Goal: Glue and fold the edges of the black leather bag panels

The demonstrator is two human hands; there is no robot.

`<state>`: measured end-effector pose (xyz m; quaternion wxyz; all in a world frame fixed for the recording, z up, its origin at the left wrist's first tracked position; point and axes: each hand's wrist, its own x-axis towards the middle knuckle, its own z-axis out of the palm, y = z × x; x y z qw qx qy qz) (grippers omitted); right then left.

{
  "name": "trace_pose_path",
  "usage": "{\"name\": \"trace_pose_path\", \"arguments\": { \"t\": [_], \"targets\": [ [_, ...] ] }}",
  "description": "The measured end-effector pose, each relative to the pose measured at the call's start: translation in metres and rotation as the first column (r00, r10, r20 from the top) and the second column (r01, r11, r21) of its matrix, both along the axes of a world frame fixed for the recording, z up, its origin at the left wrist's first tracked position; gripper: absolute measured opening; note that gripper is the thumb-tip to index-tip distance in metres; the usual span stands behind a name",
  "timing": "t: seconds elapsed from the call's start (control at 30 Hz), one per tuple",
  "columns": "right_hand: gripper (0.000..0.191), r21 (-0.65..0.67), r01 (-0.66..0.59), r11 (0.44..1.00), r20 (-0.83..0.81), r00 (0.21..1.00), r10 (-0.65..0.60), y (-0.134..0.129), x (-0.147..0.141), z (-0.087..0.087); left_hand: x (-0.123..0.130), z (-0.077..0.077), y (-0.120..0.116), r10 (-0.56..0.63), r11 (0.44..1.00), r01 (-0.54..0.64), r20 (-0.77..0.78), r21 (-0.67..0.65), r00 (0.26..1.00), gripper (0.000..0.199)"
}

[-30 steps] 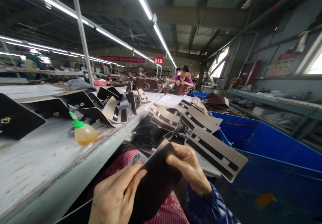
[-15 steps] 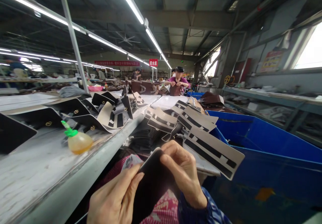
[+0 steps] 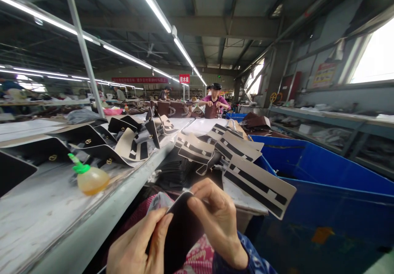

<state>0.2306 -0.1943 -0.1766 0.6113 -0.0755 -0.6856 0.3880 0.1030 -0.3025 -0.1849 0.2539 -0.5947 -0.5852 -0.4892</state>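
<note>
Between my hands, above my lap, is a black leather-like panel [image 3: 181, 233] with a pale edge along its top. My left hand [image 3: 138, 243] pinches that edge on the left, thumb and forefinger pressed together. At the upper right corner, the fingers and thumb of my right hand [image 3: 215, 218] grip the same panel. Its lower part is hidden by my left hand and the frame's bottom. Just beyond lie a stack of black pieces [image 3: 172, 173] and several beige panels with black strips [image 3: 258, 188].
A glue bottle with a green nozzle [image 3: 92, 179] stands on the white table [image 3: 46, 224] at left, before several folded black panels [image 3: 92, 136]. Blue bins [image 3: 320, 208] stand at right. A co-worker [image 3: 214, 101] handles a brown piece farther back.
The view has shifted slightly, so my hands and the panel appear a little lower and farther left. Both hands keep their grip on the panel's edge.
</note>
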Motion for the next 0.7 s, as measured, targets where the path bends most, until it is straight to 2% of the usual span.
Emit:
{"name": "trace_pose_path", "arguments": {
  "t": [0.1,0.23,0.27,0.33,0.4,0.43,0.47,0.5,0.57,0.6,0.63,0.67,0.7],
  "targets": [
    [0.018,0.058,0.039,0.998,-0.002,0.999,-0.039,-0.004,-0.006,-0.004,0.002,0.009,0.007,-0.042,0.997,0.038,-0.073,-0.065,0.996,0.005],
    [0.016,0.061,0.063,0.996,-0.005,0.998,-0.063,-0.008,-0.006,-0.006,0.002,0.021,0.015,-0.074,0.996,0.071,-0.066,-0.045,0.995,0.007],
    [0.014,0.054,0.018,0.998,0.025,0.999,-0.019,-0.007,-0.001,-0.003,-0.002,0.023,0.015,-0.096,0.994,0.093,-0.060,-0.055,0.994,0.008],
    [0.015,0.040,-0.191,0.981,0.126,0.975,0.184,-0.001,0.013,0.004,-0.012,0.025,0.012,-0.143,0.988,0.142,-0.030,-0.056,0.989,0.008],
    [0.029,-0.019,-0.415,0.909,0.182,0.893,0.412,0.010,0.026,0.012,-0.024,0.026,0.006,-0.198,0.978,0.202,0.082,-0.053,0.977,0.008],
    [0.033,-0.048,-0.479,0.876,0.187,0.857,0.479,0.016,0.030,0.016,-0.029,0.027,0.004,-0.260,0.960,0.274,0.183,-0.057,0.948,0.011],
    [0.035,-0.064,-0.512,0.857,0.192,0.836,0.514,0.022,0.030,0.018,-0.032,0.027,0.003,-0.357,0.920,0.388,0.299,-0.052,0.885,0.017],
    [0.034,-0.069,-0.527,0.847,0.215,0.821,0.529,0.026,0.026,0.019,-0.032,0.028,0.003,-0.468,0.850,0.526,0.416,-0.030,0.780,0.022],
    [0.036,-0.076,-0.578,0.813,0.331,0.754,0.567,0.032,0.009,0.015,-0.029,0.029,0.005,-0.650,0.652,0.754,0.572,0.081,0.501,0.026],
    [0.038,-0.087,-0.617,0.782,0.393,0.700,0.596,0.033,-0.002,0.010,-0.026,0.029,0.007,-0.698,0.581,0.799,0.601,0.156,0.389,0.026],
    [0.038,-0.116,-0.655,0.747,0.433,0.644,0.631,0.033,-0.013,0.004,-0.023,0.030,0.009,-0.719,0.549,0.808,0.614,0.216,0.324,0.025],
    [0.037,-0.156,-0.686,0.710,0.449,0.591,0.670,0.032,-0.021,-0.002,-0.021,0.030,0.009,-0.721,0.546,0.801,0.624,0.245,0.301,0.025],
    [0.038,-0.201,-0.706,0.679,0.447,0.551,0.705,0.032,-0.028,-0.007,-0.020,0.030,0.008,-0.706,0.569,0.780,0.641,0.260,0.302,0.025]
  ]
}}
